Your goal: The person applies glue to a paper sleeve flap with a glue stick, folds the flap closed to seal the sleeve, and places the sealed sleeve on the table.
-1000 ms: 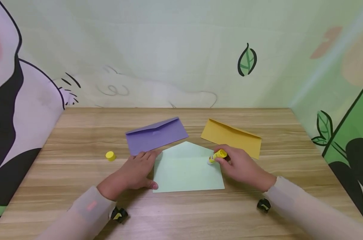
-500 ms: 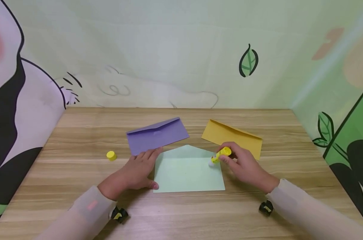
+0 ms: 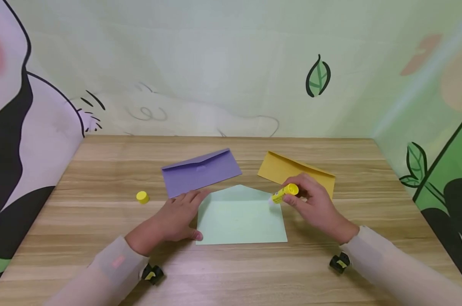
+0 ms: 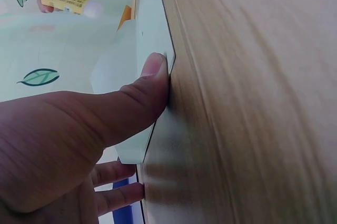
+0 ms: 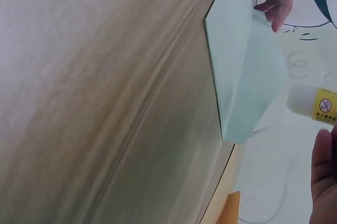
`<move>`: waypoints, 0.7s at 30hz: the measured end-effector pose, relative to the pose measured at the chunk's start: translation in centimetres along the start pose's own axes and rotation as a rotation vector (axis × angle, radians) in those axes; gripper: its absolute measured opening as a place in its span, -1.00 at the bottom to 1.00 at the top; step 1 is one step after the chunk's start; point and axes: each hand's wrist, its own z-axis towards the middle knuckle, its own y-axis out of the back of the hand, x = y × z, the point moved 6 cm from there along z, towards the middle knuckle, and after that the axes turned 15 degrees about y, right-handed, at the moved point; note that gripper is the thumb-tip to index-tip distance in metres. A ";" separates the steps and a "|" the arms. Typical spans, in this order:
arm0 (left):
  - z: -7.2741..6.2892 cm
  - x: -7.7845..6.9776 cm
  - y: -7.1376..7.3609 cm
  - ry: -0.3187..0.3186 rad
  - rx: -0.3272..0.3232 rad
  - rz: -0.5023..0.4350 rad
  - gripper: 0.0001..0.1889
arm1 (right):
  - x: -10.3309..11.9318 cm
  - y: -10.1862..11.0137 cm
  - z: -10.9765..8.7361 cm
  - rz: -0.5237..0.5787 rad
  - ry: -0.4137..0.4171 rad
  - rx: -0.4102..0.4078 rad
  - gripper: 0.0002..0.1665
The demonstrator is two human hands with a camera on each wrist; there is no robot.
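- Mint-green paper envelope (image 3: pixel 238 224), its pointed flap (image 3: pixel 236 194) spread away from the person, lay between both hands on the wood-grain tabletop (image 3: pixel 231 274), long axis running left to right.
- I saw the right hand (image 3: pixel 318 208) pinch a yellow cylindrical glue stick (image 3: pixel 285 194) between fingers and thumb, the white end slanting down-left toward the right end of the fold.
- On both wrist feeds I made out a gap between that end and the paper; I judged any stroke would turn on closing it, with the right hand nearer.
- I saw the left hand (image 3: pixel 179 216) gripping nothing: fingers fairly straight, thumb resting on the near left corner.
- Beyond, I noted a purple paper envelope (image 3: pixel 200 171) and a golden-yellow paper envelope (image 3: pixel 280 167); a round yellow cap (image 3: pixel 142 197) sat far left.
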 end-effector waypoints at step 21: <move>0.0 -0.2 0.6 -0.076 0.023 -0.086 0.00 | -0.6 2.1 -0.5 0.179 -0.219 -0.112 -0.74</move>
